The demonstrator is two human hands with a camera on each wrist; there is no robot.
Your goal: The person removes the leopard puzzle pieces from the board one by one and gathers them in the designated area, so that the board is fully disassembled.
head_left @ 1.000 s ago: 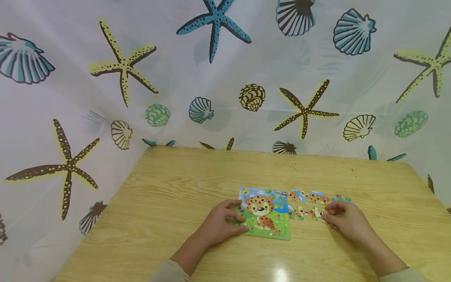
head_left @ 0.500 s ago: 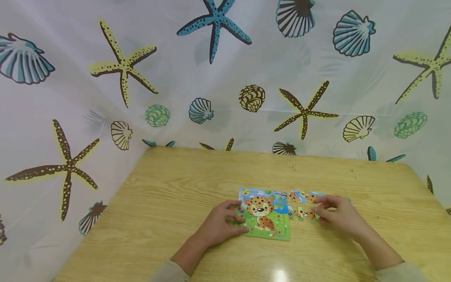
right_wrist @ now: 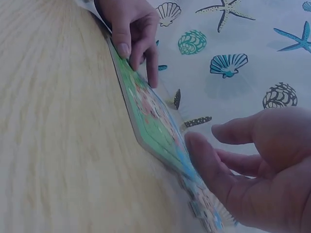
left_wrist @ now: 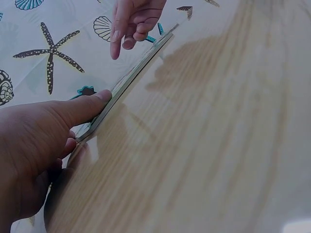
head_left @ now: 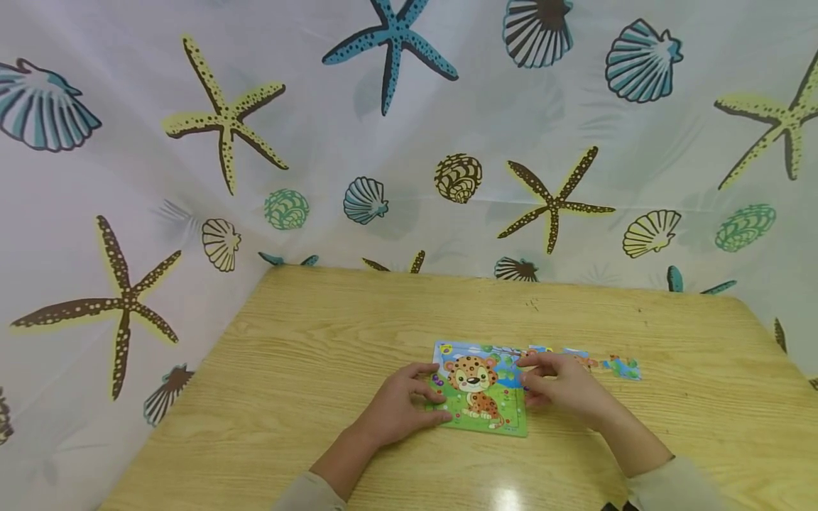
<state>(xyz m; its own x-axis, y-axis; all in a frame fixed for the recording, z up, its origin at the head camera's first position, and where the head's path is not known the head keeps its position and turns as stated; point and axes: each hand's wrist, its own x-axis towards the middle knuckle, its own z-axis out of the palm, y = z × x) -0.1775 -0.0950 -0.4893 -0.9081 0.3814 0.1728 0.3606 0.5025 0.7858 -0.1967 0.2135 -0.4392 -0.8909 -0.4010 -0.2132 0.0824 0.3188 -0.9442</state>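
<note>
Shifted leftward since the earlier frame: right hand (head_left: 565,389), from over the loose pieces (head_left: 621,367) to the puzzle's right edge, thumb and forefinger apart, nothing seen between them; contact with pieces beneath cannot be told. Left hand (head_left: 404,402): grasping the left edge of the puzzle (head_left: 478,394), thumb by its near corner.

Puzzle: one flat, roughly square board, thin-edged, smooth-faced, lying on the table well apart from the far edge. Within its border: spotted cub, green grass, blue sky. Loose pieces: flat, notched and knobbed, orange and blue, strung from the puzzle's right side toward the table's right edge; some hidden by the right hand. Table (head_left: 307,355): pale yellow wood grain, light sheen. Sheet (head_left: 422,135): white, creased, printed with starfish and shells, beyond the far edge.
</note>
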